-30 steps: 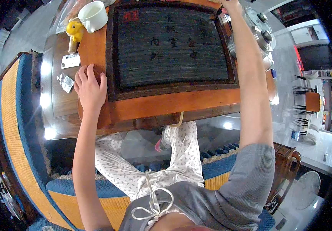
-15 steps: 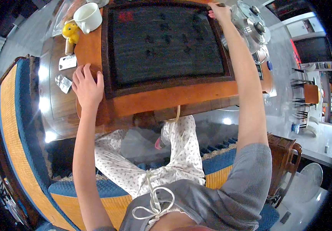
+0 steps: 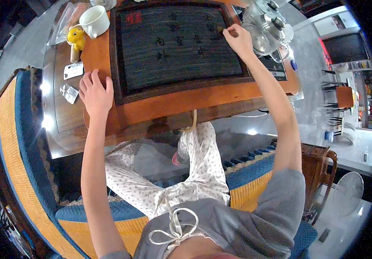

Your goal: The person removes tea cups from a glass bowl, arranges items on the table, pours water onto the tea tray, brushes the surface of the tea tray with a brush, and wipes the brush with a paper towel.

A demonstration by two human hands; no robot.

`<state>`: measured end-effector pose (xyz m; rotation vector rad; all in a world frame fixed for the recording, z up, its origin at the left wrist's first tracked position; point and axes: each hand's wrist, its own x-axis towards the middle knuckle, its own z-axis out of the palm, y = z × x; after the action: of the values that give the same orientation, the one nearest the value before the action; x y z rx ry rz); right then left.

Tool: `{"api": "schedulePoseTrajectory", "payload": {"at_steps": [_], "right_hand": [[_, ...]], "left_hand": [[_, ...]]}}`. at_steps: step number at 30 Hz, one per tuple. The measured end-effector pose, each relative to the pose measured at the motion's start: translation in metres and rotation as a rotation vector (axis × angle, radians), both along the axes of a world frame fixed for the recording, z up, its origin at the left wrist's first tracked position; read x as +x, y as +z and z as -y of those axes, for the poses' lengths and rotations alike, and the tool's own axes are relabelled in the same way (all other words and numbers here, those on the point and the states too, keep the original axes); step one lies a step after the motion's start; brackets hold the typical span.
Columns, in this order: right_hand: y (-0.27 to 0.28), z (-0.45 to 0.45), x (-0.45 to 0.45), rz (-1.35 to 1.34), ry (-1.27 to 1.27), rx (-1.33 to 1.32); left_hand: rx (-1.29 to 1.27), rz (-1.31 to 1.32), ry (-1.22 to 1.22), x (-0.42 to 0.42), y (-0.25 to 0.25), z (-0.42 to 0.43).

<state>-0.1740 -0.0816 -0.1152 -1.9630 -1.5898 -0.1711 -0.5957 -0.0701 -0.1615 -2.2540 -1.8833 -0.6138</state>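
A dark tea tray (image 3: 175, 56) with carved characters and a red seal mark lies in the wooden tabletop before me. My left hand (image 3: 97, 94) rests palm down, fingers apart, on the wood (image 3: 104, 58) beside the tray's left edge; it holds nothing. Over the tray's right border, my right hand (image 3: 239, 42) has its thumb and fingers pinched together. Something small and brownish shows near these fingertips, too indistinct to name. Just right of that hand stands a glass teapot (image 3: 261, 39) with a metal lid.
At the left are a white mug (image 3: 95, 21), a yellow figurine (image 3: 76, 39), a white card (image 3: 73, 71) and a crumpled foil wrapper (image 3: 69, 93). A second glass pot (image 3: 259, 9) stands farther back on the right. A blue-cushioned bench (image 3: 248, 175) runs below the table.
My right hand has come nearer and slightly left, from the tray's far right corner down along its right border. My left hand stays on the wood. The view has shifted slightly.
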Motion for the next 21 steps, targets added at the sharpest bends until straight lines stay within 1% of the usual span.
{"api": "schedulePoseTrajectory", "payload": {"at_steps": [1, 4, 5, 6, 7, 8, 11, 14, 15, 18, 21], "right_hand": [[0.000, 0.004, 0.002, 0.006, 0.006, 0.004], [0.016, 0.008, 0.012, -0.167, 0.030, -0.083], [0.014, -0.006, 0.022, -0.278, 0.027, -0.046], [0.028, -0.015, 0.017, -0.359, 0.052, -0.031], [0.028, -0.029, 0.018, -0.409, 0.083, 0.013], [0.026, -0.049, 0.020, -0.461, 0.114, 0.056], [0.000, -0.110, 0.030, -0.759, 0.159, 0.044], [-0.021, -0.129, 0.044, -0.841, 0.144, 0.035], [-0.021, -0.125, 0.044, -0.884, 0.067, 0.011], [-0.016, -0.090, 0.057, -0.681, 0.048, -0.037], [-0.006, -0.044, 0.043, -0.606, 0.019, -0.058]], "left_hand": [[0.001, 0.006, -0.004, 0.000, 0.000, 0.000], [0.007, 0.007, -0.008, 0.000, -0.001, 0.000], [-0.003, 0.012, -0.008, -0.001, -0.002, -0.001], [-0.012, 0.017, -0.008, -0.001, -0.002, -0.001], [-0.021, 0.018, -0.008, -0.001, -0.001, -0.001], [-0.021, 0.015, -0.004, -0.001, -0.001, -0.001], [-0.033, 0.015, 0.013, 0.000, 0.000, -0.001], [-0.055, 0.014, 0.018, 0.001, 0.000, -0.002], [-0.057, 0.012, 0.016, 0.001, 0.000, -0.003], [-0.047, -0.002, 0.009, -0.001, -0.001, -0.001], [-0.026, 0.005, -0.006, -0.001, -0.003, -0.002]]}}
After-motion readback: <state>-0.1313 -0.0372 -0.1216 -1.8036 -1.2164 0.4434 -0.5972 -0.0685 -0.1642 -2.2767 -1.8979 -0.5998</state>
